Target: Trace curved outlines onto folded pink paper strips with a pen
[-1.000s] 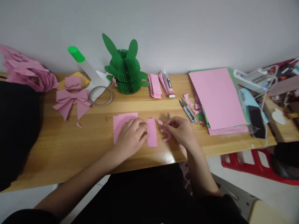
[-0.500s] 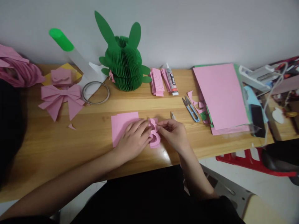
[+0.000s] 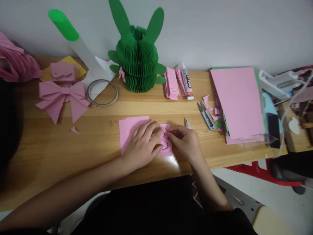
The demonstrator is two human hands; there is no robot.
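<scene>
Pink strip (image 3: pixel 166 145) (flat) at right grip (image 3: pixel 186 142)

Left hand (image 3: pixel 143 143) over flat pink paper sheets (image 3: pixel 125 135); right hand (image 3: pixel 184 142) pinching curved pink paper cutout (image 3: pixel 170 146) atop narrow pink paper rectangle (image 3: pixel 164 126).

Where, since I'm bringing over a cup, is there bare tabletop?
Left of the pink sheets, between the pink scrap and left forearm; smaller, right of the right hand, nearer than the blue snips. It's crowded along the wall, from the pink bow to the glue tube.
</scene>
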